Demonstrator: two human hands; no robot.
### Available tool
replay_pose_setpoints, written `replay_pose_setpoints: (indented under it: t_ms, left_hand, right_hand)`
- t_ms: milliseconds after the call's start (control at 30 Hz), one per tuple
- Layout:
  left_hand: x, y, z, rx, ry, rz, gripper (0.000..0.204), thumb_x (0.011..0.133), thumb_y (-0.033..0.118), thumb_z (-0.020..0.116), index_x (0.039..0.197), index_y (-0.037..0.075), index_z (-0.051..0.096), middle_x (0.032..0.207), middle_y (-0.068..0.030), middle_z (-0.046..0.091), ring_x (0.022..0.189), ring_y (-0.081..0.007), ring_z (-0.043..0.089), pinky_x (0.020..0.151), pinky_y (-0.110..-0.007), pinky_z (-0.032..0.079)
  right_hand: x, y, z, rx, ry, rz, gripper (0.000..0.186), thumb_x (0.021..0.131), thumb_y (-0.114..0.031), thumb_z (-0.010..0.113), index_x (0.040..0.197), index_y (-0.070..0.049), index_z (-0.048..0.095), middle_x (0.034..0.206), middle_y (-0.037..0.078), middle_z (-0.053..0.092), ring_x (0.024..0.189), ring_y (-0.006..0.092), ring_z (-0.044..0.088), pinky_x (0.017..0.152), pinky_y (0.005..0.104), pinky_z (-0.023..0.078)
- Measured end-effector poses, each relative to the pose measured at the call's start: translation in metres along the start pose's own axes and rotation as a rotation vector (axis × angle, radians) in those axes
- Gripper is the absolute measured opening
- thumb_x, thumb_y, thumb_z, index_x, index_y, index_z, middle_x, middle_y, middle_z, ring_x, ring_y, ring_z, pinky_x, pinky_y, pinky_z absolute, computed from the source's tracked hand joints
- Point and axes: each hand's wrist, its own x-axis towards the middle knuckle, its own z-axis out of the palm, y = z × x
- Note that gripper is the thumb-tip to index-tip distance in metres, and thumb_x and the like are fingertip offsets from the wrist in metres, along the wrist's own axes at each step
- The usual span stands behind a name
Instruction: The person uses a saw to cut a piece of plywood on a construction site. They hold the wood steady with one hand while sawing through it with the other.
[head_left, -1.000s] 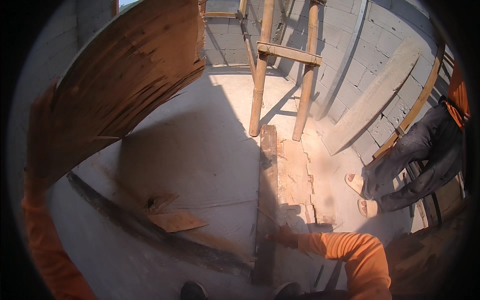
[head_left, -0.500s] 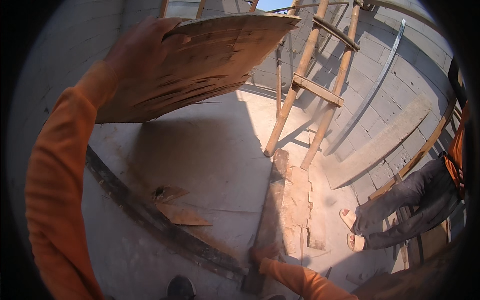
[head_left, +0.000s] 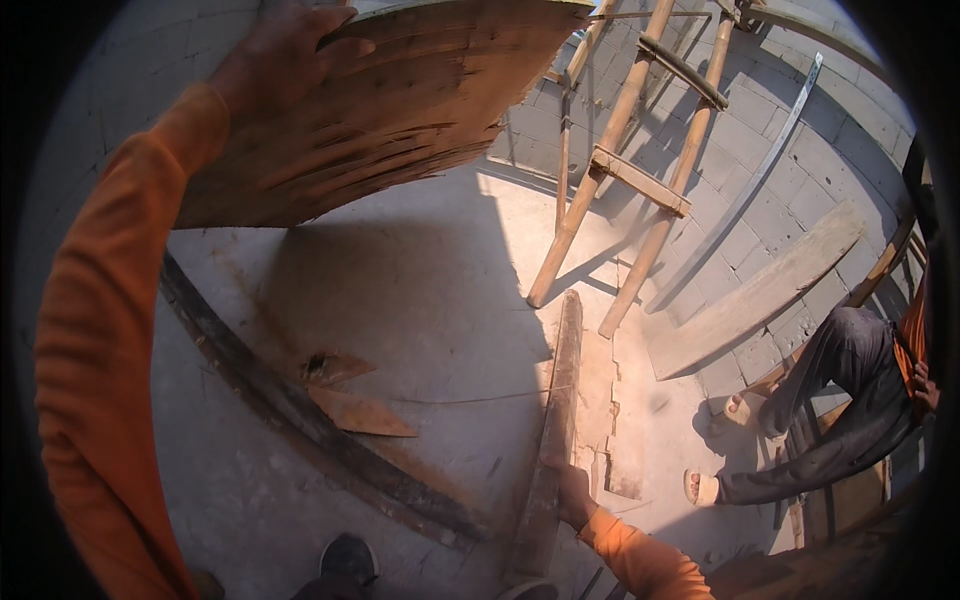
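Note:
My left hand (head_left: 310, 45), in a long orange sleeve, is closed on the top edge of a splintered plywood sheet (head_left: 400, 110), raised at the upper left and casting a shadow on the floor. My right hand (head_left: 572, 495) grips a weathered wooden plank (head_left: 553, 390) low in the middle. Right of that plank lies a pale broken board (head_left: 622, 440). A long dark timber (head_left: 350, 460) and torn wooden scraps (head_left: 355, 405) lie on the floor to the left of it.
A bamboo ladder (head_left: 640, 175) leans by the grey block wall (head_left: 760, 140), alongside a metal strip (head_left: 750, 190) and a pale board (head_left: 770, 290). A co-worker in dark trousers (head_left: 835, 440) and sandals stands at the right; their hand (head_left: 925, 385) shows.
My left hand and the plywood have risen and swung toward the upper middle, then slightly higher. The plank in my right hand has tilted. The co-worker has stepped, one knee now bent.

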Motion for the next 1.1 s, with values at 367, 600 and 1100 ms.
replay_pose_setpoints:
  t_ms: [367,600,1100]
  left_hand:
    - [-0.021,0.029,-0.028,0.086,0.055,-0.044,0.046,0.100,0.038,0.065,0.126,0.000,0.070,0.123,-0.0296,0.068,0.120,-0.0406,0.064,0.104,-0.047,0.047]
    - [0.000,0.009,-0.016,0.137,0.106,0.001,0.044,0.099,0.037,0.066,0.117,-0.003,0.072,0.113,-0.0277,0.072,0.112,-0.0416,0.067,0.097,-0.047,0.051]
    - [0.012,0.009,-0.008,0.158,0.140,0.055,0.044,0.097,0.037,0.067,0.113,-0.003,0.073,0.106,-0.0290,0.073,0.103,-0.0430,0.070,0.090,-0.048,0.054]
  right_hand:
    - [-0.092,-0.092,-0.058,-0.046,0.012,-0.012,0.036,0.094,-0.026,0.067,0.118,0.001,0.067,0.094,0.014,0.073,0.081,0.0277,0.072,0.072,0.0411,0.062]
    - [-0.114,-0.109,-0.145,-0.009,-0.017,-0.039,0.034,0.090,-0.022,0.068,0.116,0.000,0.071,0.101,0.014,0.076,0.085,0.0266,0.074,0.081,0.0385,0.061]
    - [-0.151,-0.084,-0.108,-0.110,-0.139,-0.005,0.035,0.090,-0.020,0.065,0.115,0.004,0.070,0.101,0.014,0.075,0.086,0.0229,0.072,0.081,0.0343,0.058]
